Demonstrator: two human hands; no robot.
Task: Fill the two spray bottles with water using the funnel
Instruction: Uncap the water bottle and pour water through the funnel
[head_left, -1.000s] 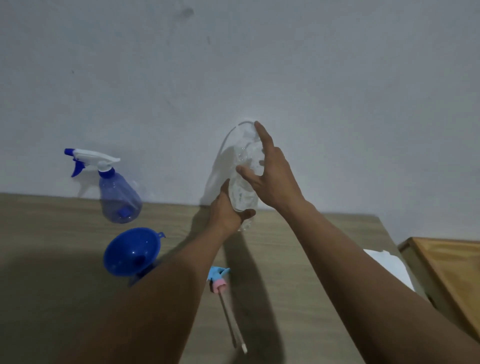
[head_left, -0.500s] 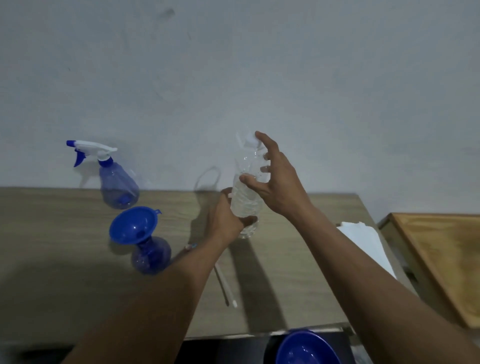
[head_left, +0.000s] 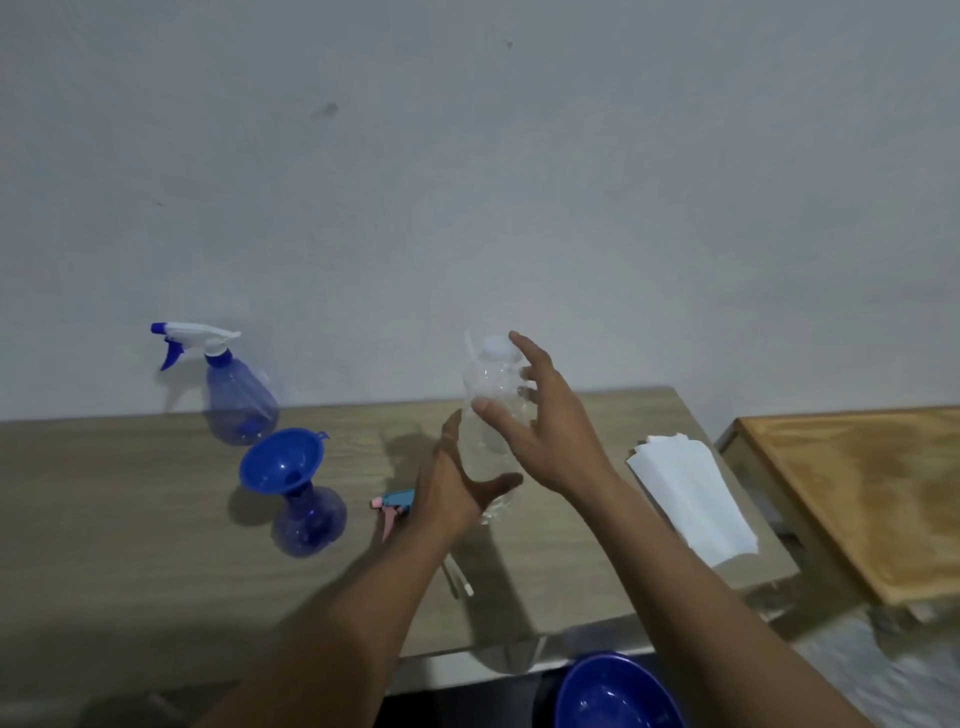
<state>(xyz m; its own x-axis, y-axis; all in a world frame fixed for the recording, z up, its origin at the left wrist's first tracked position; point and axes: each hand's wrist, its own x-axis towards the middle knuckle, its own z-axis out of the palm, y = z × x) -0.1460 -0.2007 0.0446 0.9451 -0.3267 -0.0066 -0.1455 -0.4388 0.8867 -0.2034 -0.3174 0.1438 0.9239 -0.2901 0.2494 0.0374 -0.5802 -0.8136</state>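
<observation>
A clear water bottle (head_left: 488, 415) with a white cap stands upright near the middle of the table (head_left: 104, 530). My left hand (head_left: 454, 493) wraps its lower part, thumb in front. My right hand (head_left: 550, 431) is by its upper part with fingers spread and the thumb tip touching it. A blue funnel (head_left: 283, 460) sits in the neck of a headless blue spray bottle (head_left: 309, 519) to the left. A second blue spray bottle (head_left: 239, 400) with a white trigger head stands by the wall. A pink and blue spray head (head_left: 395, 501) with its tube lies beside my left wrist.
Folded white paper towels (head_left: 691, 499) lie at the table's right end. A lower wooden surface (head_left: 857, 493) stands to the right of the table. A blue bowl (head_left: 618, 696) is below the table's front edge. The wall runs close behind the table.
The water bottle came down from a raised tilt to upright at the table. My right hand's fingers have spread off its top. The view has tipped down, showing the bowl.
</observation>
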